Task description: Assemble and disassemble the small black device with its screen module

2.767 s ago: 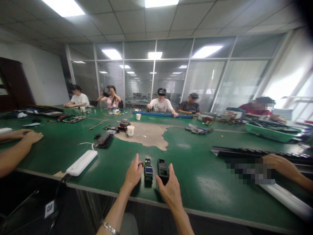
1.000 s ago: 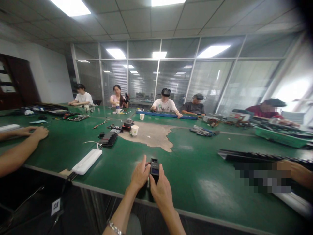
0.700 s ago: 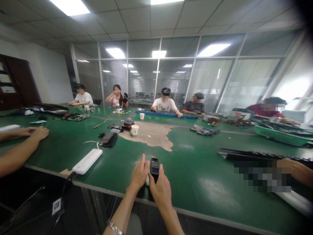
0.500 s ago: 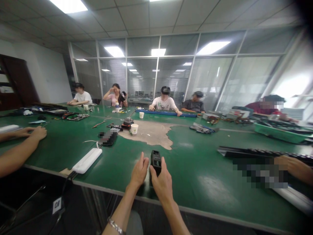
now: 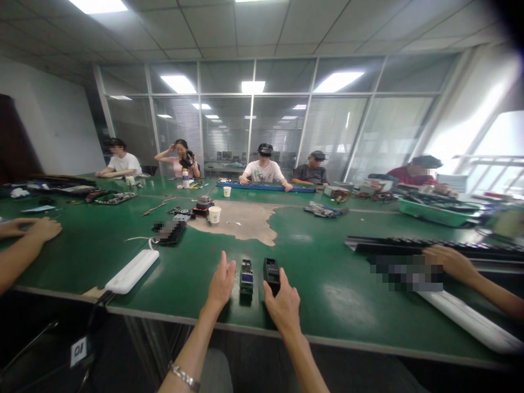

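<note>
My right hand [image 5: 283, 301] has its thumb and fingers on either side of a narrow black plastic housing [image 5: 271, 268], whose top shows openings. Just left of it a slim green circuit board module [image 5: 246, 279], with a bluish block in its middle, rests on the green table. My left hand [image 5: 221, 281] is beside that module on its left, fingers extended and nothing in them. A small gap separates the left hand from the board.
A white power strip [image 5: 131, 271] lies to the left, and paper cups [image 5: 214, 215] stand on a brown patch [image 5: 249, 224]. At right a co-worker's hand [image 5: 452, 265] is over long dark metal parts. Behind it sits a green basket [image 5: 438, 213]. Several people sit across the table.
My hands have moved apart. The circuit board module now shows between them, and the black housing is farther from my left hand. The view has turned slightly right.
</note>
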Demonstrator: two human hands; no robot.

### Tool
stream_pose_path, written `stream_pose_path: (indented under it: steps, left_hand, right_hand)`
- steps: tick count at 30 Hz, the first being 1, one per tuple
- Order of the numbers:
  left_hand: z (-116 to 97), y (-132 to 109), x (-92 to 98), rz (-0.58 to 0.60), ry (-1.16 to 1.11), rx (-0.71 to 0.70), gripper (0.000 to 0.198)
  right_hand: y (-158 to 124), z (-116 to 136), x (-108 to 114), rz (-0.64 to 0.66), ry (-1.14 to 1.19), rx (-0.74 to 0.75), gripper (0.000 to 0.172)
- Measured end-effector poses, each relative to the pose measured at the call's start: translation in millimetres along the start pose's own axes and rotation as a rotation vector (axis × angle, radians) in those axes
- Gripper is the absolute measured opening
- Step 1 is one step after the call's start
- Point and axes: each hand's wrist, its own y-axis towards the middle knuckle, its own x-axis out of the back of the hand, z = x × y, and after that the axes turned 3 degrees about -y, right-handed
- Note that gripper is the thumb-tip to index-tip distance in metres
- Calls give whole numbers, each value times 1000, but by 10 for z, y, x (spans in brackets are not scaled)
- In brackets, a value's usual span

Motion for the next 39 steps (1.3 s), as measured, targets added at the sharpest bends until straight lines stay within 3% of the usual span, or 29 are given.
stream_pose_path:
  steps: [8, 21, 25, 30, 34, 39]
  left_hand:
    - [17, -8, 13, -127, 17, -36, 61]
    - [-64, -46, 49, -20, -46, -44, 58]
    - [-49, -42, 29, -13, -58, -42, 60]
    - [-48, -50, 37, -11, -66, -44, 60]
    - [-67, -59, 61, -17, -75, -18, 59]
    - [-81, -55, 84, -21, -91, -20, 58]
  right_hand:
    - [-39, -54, -31, -95, -50, 76, 77]
    - [-44, -31, 36, -61, 30, 34, 71]
    - [-55, 163, 199, -30, 178, -67, 72]
    - [-89, 573, 334, -15, 244, -39, 72]
    - [-95, 799, 265, 20, 223, -11, 70]
    - [-59, 865, 103, -36, 215, 56, 67]
